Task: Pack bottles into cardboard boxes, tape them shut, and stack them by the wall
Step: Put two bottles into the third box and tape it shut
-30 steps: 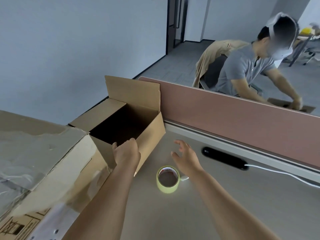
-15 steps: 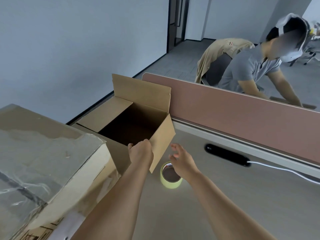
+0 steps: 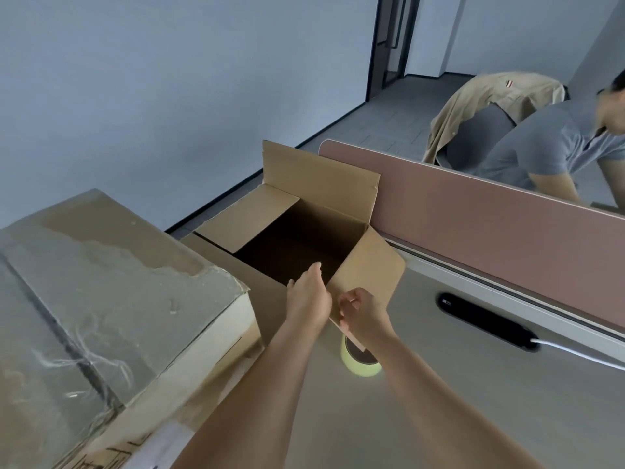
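Note:
An open cardboard box (image 3: 321,184) stands on the desk with its flaps up and a dark, empty-looking inside. My left hand (image 3: 309,296) grips the box's near corner, fingers over the rim. My right hand (image 3: 363,313) pinches the lower edge of the right side flap (image 3: 372,269). A yellow roll of tape (image 3: 358,365) lies flat on the desk just under my right wrist, partly hidden by it. No bottles are in view.
A large taped carton (image 3: 101,292) fills the left foreground. A pink divider panel (image 3: 490,218) runs along the desk's far edge, with a black cable slot (image 3: 487,321) in front. Beyond the divider, another person (image 3: 548,147) leans over.
My right hand moved left from above the tape roll and took hold of the box's side flap. The camera came closer and swung left; the left hand stayed on the corner.

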Tool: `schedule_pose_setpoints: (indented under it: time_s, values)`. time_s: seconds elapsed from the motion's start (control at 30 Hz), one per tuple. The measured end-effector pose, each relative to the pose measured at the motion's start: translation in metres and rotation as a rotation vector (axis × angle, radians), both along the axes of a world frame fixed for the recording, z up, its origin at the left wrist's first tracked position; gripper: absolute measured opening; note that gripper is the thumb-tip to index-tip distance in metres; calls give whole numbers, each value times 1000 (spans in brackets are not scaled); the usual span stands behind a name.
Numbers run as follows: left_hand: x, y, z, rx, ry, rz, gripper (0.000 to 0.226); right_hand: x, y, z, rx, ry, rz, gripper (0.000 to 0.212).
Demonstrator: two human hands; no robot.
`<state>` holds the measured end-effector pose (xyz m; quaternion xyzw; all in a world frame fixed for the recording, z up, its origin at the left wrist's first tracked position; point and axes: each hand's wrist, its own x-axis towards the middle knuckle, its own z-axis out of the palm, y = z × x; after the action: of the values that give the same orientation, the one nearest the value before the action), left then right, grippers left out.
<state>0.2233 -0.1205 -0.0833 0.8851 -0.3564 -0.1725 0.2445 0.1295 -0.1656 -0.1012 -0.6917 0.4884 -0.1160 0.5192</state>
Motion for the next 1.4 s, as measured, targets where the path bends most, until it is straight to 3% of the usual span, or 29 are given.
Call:
schedule_pose_setpoints:
  time_s: [0.1, 0.17, 0.33, 0.53, 0.6, 0.73, 0.93, 1.23, 1.4]
  values:
    - [3, 15, 3, 95, -130, 115, 65, 7, 1, 9, -241, 93, 162, 49]
    - [3, 25, 4, 155, -101, 204, 66, 13, 3, 10, -324, 109, 245, 59]
    - [-9, 31, 16, 48, 118, 425, 65, 29, 8, -4, -452, 334, 503, 55]
    - [-23, 53, 16, -99, 2, 311, 58, 29, 19, 1, -691, 437, 522, 18]
    - [-25, 58, 21, -126, -40, 290, 60, 30, 17, 1, -700, 427, 479, 18]
    - [-25, 62, 27, -143, 45, 356, 59, 25, 14, -10, -765, 504, 478, 31]
    - [-27, 65, 21, -54, 61, 184, 46, 14, 18, 2, -812, 393, 394, 24]
    - [-32, 68, 30, -330, 23, 111, 40, 3, 5, 47, -1011, 167, 319, 23]
    - [-35, 60, 49, -355, 4, 115, 38, -20, -4, 63, -1161, -41, 205, 16]
